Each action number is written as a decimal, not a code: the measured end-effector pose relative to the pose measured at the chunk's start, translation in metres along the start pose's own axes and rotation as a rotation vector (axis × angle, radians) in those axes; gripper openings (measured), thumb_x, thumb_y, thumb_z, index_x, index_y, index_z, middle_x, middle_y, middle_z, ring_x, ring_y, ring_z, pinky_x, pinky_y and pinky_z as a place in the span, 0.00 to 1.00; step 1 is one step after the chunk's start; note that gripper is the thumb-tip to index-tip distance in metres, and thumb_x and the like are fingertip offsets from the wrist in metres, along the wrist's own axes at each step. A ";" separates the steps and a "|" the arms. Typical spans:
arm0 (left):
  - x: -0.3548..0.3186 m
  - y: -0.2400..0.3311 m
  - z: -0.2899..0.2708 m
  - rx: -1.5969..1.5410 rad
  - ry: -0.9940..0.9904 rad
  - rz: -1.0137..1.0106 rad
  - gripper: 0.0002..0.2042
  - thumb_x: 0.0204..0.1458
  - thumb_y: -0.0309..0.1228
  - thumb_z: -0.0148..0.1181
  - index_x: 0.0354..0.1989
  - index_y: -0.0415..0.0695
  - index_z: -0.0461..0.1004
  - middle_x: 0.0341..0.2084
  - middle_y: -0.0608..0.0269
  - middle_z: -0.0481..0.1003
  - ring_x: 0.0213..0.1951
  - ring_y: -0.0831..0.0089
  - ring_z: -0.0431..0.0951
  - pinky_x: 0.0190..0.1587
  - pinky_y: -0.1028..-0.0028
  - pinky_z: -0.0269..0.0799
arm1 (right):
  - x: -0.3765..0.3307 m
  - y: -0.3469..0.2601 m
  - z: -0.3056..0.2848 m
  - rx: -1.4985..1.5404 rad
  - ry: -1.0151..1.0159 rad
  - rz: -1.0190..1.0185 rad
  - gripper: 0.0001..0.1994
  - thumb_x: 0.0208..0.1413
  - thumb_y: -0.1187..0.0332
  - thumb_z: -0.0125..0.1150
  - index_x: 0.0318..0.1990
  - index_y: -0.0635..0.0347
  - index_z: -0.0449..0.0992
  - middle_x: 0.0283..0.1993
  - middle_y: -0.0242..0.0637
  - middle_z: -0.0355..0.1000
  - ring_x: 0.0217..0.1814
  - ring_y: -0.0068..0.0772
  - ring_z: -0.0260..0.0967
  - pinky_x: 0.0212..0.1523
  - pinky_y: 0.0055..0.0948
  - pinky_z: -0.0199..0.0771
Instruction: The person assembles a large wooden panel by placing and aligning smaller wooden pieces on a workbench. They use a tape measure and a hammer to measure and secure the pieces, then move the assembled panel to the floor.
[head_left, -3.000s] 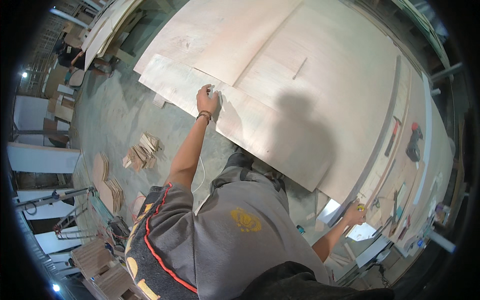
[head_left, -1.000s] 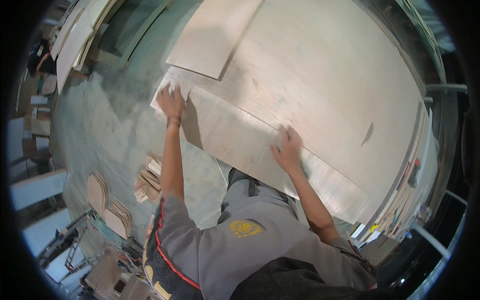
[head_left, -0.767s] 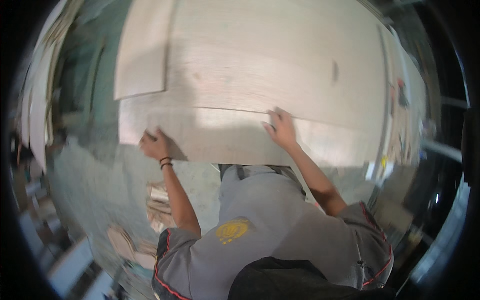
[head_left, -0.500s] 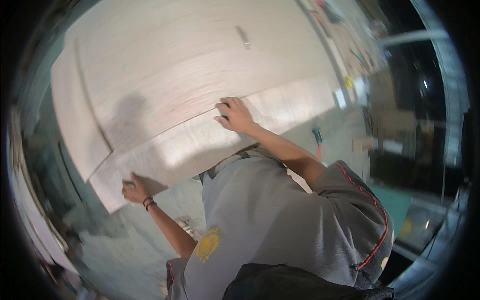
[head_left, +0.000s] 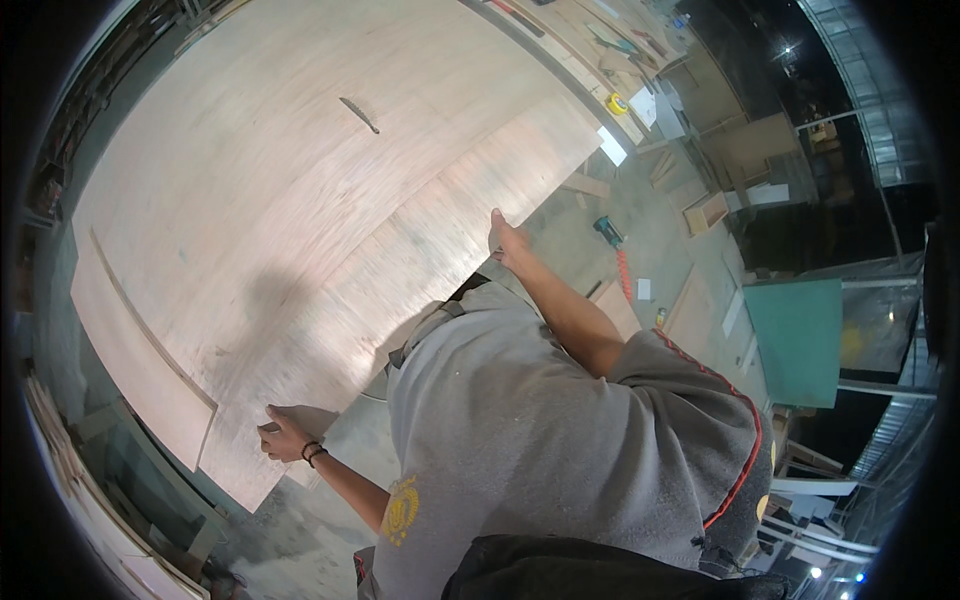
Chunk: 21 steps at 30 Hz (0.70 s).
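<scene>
While both hands grip its near edge, left hand (head_left: 283,437) and right hand (head_left: 507,240) with fingers closed on it, the plywood sheet (head_left: 330,230) lies flat on the table: likely heavy, floppy; best held at opposite edges.

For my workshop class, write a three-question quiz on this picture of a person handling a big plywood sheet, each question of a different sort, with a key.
1. True or false: both hands grip the near edge of the plywood sheet.
2. Multiple choice: the black wristband sits on which arm? A. the arm of the left hand B. the arm of the right hand C. neither
3. Fill in: the teal power tool with an orange coiled cord lies on the ____, to the right of the sheet.

Key
1. True: one hand holds near each end of that edge.
2. A
3. floor
</scene>
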<state>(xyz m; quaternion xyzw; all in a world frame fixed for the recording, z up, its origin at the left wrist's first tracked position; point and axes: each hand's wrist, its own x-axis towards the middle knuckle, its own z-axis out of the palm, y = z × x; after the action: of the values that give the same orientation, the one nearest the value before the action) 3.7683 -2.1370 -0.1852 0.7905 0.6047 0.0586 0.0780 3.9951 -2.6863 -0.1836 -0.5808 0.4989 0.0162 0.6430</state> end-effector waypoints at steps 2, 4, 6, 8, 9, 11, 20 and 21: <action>0.000 0.006 0.002 -0.011 0.014 -0.002 0.39 0.52 0.70 0.48 0.60 0.51 0.72 0.56 0.53 0.69 0.58 0.52 0.66 0.52 0.48 0.67 | -0.014 -0.013 0.002 -0.061 0.021 -0.044 0.48 0.51 0.42 0.68 0.61 0.82 0.60 0.57 0.59 0.68 0.55 0.58 0.71 0.41 0.55 0.81; 0.001 0.007 -0.011 -0.026 0.027 -0.009 0.38 0.52 0.69 0.49 0.58 0.50 0.74 0.54 0.53 0.71 0.56 0.51 0.68 0.52 0.48 0.67 | -0.021 -0.022 -0.004 -0.114 0.066 -0.028 0.46 0.51 0.43 0.69 0.60 0.83 0.61 0.57 0.60 0.67 0.54 0.57 0.72 0.40 0.55 0.82; -0.006 0.013 -0.016 -0.049 0.032 0.002 0.37 0.52 0.68 0.51 0.57 0.50 0.75 0.52 0.53 0.72 0.55 0.51 0.70 0.53 0.49 0.67 | -0.020 -0.031 -0.011 -0.154 0.128 0.031 0.45 0.52 0.45 0.69 0.58 0.83 0.61 0.57 0.60 0.67 0.52 0.57 0.73 0.41 0.55 0.83; -0.013 0.018 -0.018 -0.074 0.038 0.011 0.35 0.51 0.67 0.53 0.55 0.49 0.76 0.50 0.52 0.74 0.53 0.51 0.71 0.54 0.50 0.67 | 0.016 -0.024 -0.024 -0.234 0.115 -0.077 0.42 0.52 0.47 0.69 0.57 0.84 0.62 0.57 0.61 0.67 0.53 0.56 0.73 0.40 0.55 0.84; -0.015 0.011 -0.015 -0.082 0.072 0.009 0.35 0.51 0.66 0.53 0.55 0.49 0.77 0.50 0.52 0.74 0.53 0.51 0.71 0.54 0.50 0.67 | 0.032 -0.020 -0.017 -0.283 0.082 -0.131 0.41 0.53 0.49 0.70 0.56 0.84 0.62 0.57 0.61 0.66 0.53 0.55 0.73 0.40 0.55 0.84; -0.022 0.017 -0.001 -0.106 0.125 0.058 0.34 0.52 0.65 0.54 0.54 0.49 0.78 0.49 0.53 0.75 0.53 0.51 0.71 0.54 0.51 0.67 | 0.042 -0.032 -0.020 -0.307 0.072 -0.182 0.36 0.54 0.52 0.69 0.51 0.84 0.66 0.54 0.61 0.68 0.50 0.54 0.74 0.36 0.54 0.85; -0.036 0.042 0.007 -0.126 0.146 0.019 0.32 0.52 0.63 0.57 0.54 0.48 0.78 0.49 0.55 0.76 0.53 0.52 0.72 0.55 0.52 0.67 | 0.011 -0.073 -0.015 -0.494 0.180 -0.257 0.24 0.57 0.57 0.67 0.29 0.80 0.77 0.32 0.57 0.77 0.26 0.47 0.79 0.24 0.40 0.82; -0.035 0.043 0.006 -0.132 0.135 0.041 0.32 0.52 0.62 0.57 0.53 0.47 0.78 0.48 0.54 0.76 0.52 0.52 0.73 0.55 0.52 0.68 | 0.011 -0.073 -0.014 -0.513 0.209 -0.270 0.24 0.57 0.57 0.67 0.29 0.79 0.77 0.31 0.57 0.77 0.25 0.46 0.79 0.24 0.39 0.82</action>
<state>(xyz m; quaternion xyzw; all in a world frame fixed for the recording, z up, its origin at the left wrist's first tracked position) 3.8011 -2.1818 -0.1829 0.7899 0.5872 0.1531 0.0880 4.0357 -2.7269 -0.1356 -0.7837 0.4603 -0.0037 0.4171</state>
